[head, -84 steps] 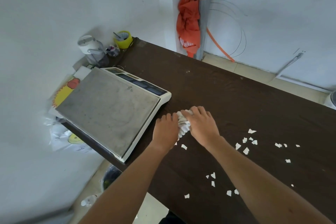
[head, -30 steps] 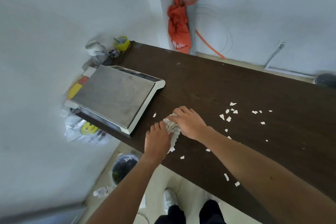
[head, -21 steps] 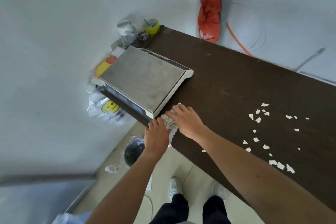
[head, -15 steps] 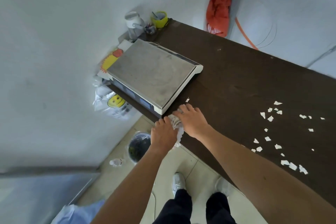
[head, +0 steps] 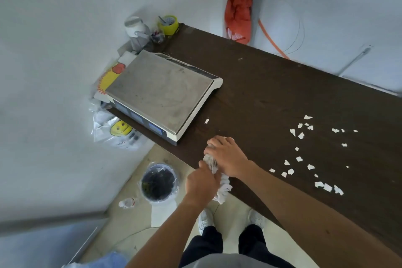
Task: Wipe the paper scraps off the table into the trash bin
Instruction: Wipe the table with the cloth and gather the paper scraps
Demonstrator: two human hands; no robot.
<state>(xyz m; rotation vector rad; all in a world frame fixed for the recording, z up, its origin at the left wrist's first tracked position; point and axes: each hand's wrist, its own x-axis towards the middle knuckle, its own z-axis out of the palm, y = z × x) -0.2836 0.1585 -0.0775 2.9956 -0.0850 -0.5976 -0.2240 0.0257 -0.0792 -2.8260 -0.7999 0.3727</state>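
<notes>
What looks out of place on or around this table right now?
Torn paper scraps litter the dark table. One scrap lies apart beside the scale, which overhangs the table's edge. A plastic bottle lies on the floor by the trash bin.

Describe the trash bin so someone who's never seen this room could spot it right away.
Start at the dark table and go to its near edge, below the scale. On the floor there stands the trash bin, just left of the left hand. It is round and dark with a clear plastic liner, far bigger than the small bottle lying beside it.
</notes>
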